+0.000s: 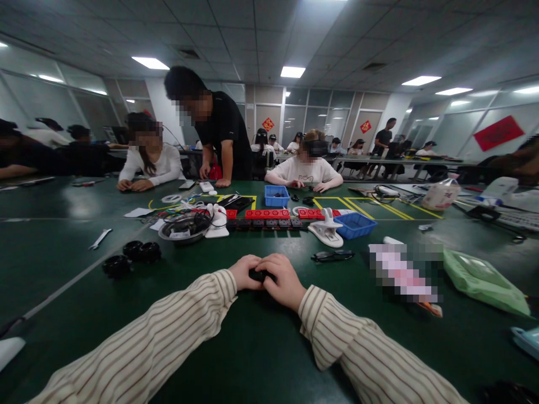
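My left hand (245,271) and my right hand (283,279) meet over the dark green table, both closed around a small black rounded object (261,275). My fingers cover most of it, so its kind cannot be made out. Left of my hands stand several black round parts (141,251), shaped like small wheels or caps. A pair of dark-framed glasses (332,256) lies to the right of my right hand. Beyond my hands runs a row of black and red socket blocks (267,224).
A metal bowl (174,240) of black cables, a white clip stand (327,230) and two blue bins (357,225) (277,196) stand ahead. A wrench (100,239) lies left. A green wipes pack (484,280) lies right. Several people sit or stand across the table.
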`<move>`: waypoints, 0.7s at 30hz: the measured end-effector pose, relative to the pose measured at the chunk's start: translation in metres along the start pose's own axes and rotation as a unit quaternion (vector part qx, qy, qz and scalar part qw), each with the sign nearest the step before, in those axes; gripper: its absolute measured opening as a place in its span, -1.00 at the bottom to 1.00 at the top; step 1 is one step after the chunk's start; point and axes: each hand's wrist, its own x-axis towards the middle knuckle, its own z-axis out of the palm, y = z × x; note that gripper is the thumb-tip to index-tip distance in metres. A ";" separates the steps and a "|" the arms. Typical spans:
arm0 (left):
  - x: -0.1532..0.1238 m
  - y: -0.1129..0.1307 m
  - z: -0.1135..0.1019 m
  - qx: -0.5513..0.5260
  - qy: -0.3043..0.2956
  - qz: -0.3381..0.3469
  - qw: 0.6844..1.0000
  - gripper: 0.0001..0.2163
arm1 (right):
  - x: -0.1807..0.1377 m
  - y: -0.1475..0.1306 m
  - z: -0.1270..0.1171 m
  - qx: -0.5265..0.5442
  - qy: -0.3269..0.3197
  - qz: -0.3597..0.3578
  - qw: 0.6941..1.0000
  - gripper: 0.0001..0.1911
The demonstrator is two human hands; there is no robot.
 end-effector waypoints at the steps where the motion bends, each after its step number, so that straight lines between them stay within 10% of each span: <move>1: 0.000 -0.001 0.000 -0.005 0.002 0.007 1.000 -0.70 | 0.000 0.000 0.000 0.008 -0.004 -0.004 1.000 -0.72; 14: -0.002 0.006 0.000 0.035 0.022 -0.018 0.999 -0.49 | 0.001 0.002 0.006 -0.114 0.023 0.126 0.985 -0.73; 21: -0.002 0.006 0.000 0.039 0.010 -0.021 0.999 -0.63 | 0.000 0.003 0.005 -0.054 0.007 0.039 0.998 -0.81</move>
